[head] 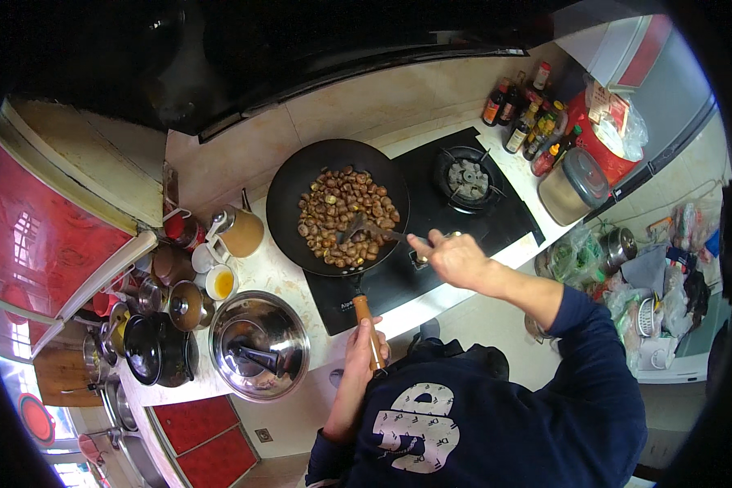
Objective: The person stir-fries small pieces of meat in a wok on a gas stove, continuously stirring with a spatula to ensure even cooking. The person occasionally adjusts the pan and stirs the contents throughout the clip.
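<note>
A black wok (287,201) sits over the left side of a black glass gas hob (418,171). Brown chestnuts (348,201) lie spread across its bottom, a few showing yellow flesh. My left hand (363,351) grips the wok's wooden handle (364,314), which points toward my body. In my right hand (454,259) is a spatula (381,230), its dark handle crossing the wok's right rim. The spatula's blade is among the chestnuts near the wok's centre, partly hidden by them.
Left of the wok are a domed steel lid (259,341), a cup of yellow liquid (222,282), a jug (238,232) and a black pot (158,351). Right of it are a bare burner (468,179), several sauce bottles (524,128) and a lidded container (573,186). A range hood (250,73) hangs above.
</note>
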Action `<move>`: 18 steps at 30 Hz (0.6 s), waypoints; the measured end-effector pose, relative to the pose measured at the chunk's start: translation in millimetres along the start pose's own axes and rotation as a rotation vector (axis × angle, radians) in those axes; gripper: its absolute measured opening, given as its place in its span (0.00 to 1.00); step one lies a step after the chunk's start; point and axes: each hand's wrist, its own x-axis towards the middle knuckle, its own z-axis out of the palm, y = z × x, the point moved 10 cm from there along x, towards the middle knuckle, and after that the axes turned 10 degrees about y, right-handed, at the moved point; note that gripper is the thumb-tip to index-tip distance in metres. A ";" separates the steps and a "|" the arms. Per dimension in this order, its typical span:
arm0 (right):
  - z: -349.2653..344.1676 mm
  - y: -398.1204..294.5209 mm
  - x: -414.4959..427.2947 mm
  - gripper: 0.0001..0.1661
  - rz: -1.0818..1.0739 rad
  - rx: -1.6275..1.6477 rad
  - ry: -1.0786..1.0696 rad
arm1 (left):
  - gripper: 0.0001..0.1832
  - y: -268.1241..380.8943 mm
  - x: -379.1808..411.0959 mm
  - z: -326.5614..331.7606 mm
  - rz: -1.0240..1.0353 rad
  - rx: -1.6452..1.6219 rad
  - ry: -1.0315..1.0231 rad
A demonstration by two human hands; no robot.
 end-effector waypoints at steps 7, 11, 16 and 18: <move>-81.9 7.7 -19.2 0.34 0.083 -0.026 -0.164 | 0.30 -3.2 0.4 -2.2 0.009 0.003 -0.019; -70.1 -8.3 -19.2 0.33 0.018 -0.070 -0.105 | 0.30 -3.7 0.6 1.0 -0.006 -0.018 -0.028; -37.5 -11.4 6.8 0.32 -0.030 -0.063 -0.085 | 0.30 -4.9 2.7 -1.0 -0.016 -0.009 -0.030; -32.1 -17.9 13.5 0.31 -0.042 -0.087 -0.037 | 0.30 -5.1 3.3 -0.9 -0.005 -0.011 -0.033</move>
